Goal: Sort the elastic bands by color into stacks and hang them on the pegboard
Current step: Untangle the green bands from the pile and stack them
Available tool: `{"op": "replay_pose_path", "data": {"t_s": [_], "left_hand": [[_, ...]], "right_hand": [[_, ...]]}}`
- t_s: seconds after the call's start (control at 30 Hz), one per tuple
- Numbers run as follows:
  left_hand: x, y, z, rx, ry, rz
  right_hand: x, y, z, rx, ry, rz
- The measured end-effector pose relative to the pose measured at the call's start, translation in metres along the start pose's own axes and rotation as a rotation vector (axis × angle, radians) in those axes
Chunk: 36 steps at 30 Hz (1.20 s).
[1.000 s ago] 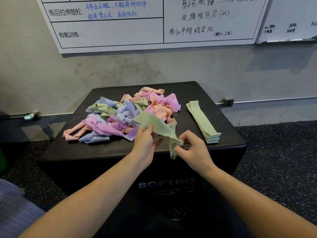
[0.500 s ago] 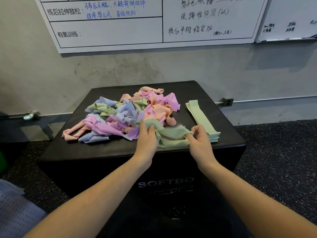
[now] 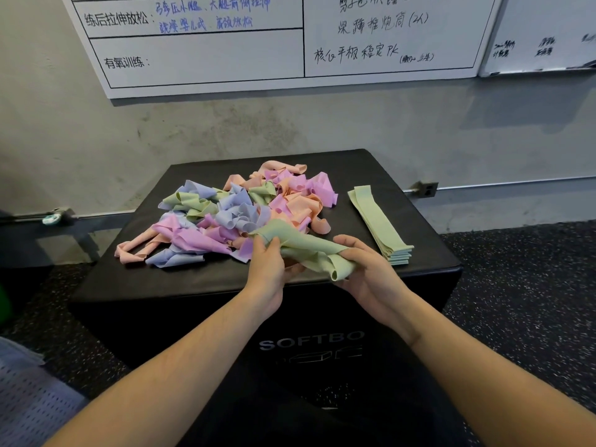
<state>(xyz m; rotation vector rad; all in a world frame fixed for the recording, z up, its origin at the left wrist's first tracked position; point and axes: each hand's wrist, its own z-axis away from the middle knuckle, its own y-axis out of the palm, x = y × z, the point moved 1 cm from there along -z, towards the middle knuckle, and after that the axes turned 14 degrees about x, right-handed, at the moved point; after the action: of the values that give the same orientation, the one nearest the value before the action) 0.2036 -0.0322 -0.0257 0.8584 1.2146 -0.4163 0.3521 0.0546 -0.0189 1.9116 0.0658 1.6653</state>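
A tangled pile of elastic bands in green, purple, blue and peach lies on top of a black soft box. A crumpled green band stretches between both hands at the pile's near edge. My left hand grips its left end with curled fingers and thumb. My right hand holds the right end, palm turned up, fingers curled around the fabric. A flat stack of green bands lies on the box to the right of the pile, just beyond my right hand.
A grey wall with whiteboards rises behind the box. Dark speckled floor surrounds it. A perforated grey surface shows at the lower left corner. A wall socket sits right of the box.
The green band, hanging between the hands at first, was laid low against the pile's edge. My right hand has turned palm up and moved toward the green stack.
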Motion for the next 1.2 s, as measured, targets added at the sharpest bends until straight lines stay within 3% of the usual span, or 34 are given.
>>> {"op": "replay_pose_path", "data": {"t_s": [0.17, 0.23, 0.57, 0.67, 0.83, 0.9, 1.1, 1.2], "left_hand": [[-0.003, -0.003, -0.001, -0.027, 0.013, -0.031], [-0.003, -0.005, -0.003, -0.038, 0.026, -0.084], [0.000, 0.004, -0.003, 0.016, 0.103, -0.165], [-0.003, 0.000, -0.004, 0.020, 0.106, -0.185], [-0.005, -0.007, -0.002, 0.026, 0.083, -0.216], [-0.005, -0.007, 0.000, 0.026, 0.064, -0.211], [-0.019, -0.009, -0.004, -0.051, -0.036, 0.108], [-0.024, -0.011, -0.006, -0.087, -0.058, 0.161]], "right_hand": [[0.004, -0.001, 0.005, 0.191, 0.073, -0.022], [0.003, -0.002, 0.005, 0.184, 0.055, 0.008], [-0.006, -0.019, -0.004, -0.324, 0.022, 0.701], [-0.004, -0.025, -0.003, -0.251, 0.014, 0.890], [-0.007, -0.028, 0.003, -0.031, 0.054, 0.504], [-0.006, -0.026, 0.005, 0.073, 0.080, 0.458], [-0.003, -0.023, 0.012, 0.223, 0.273, 0.606], [-0.003, -0.027, 0.015, 0.245, 0.262, 0.582]]}}
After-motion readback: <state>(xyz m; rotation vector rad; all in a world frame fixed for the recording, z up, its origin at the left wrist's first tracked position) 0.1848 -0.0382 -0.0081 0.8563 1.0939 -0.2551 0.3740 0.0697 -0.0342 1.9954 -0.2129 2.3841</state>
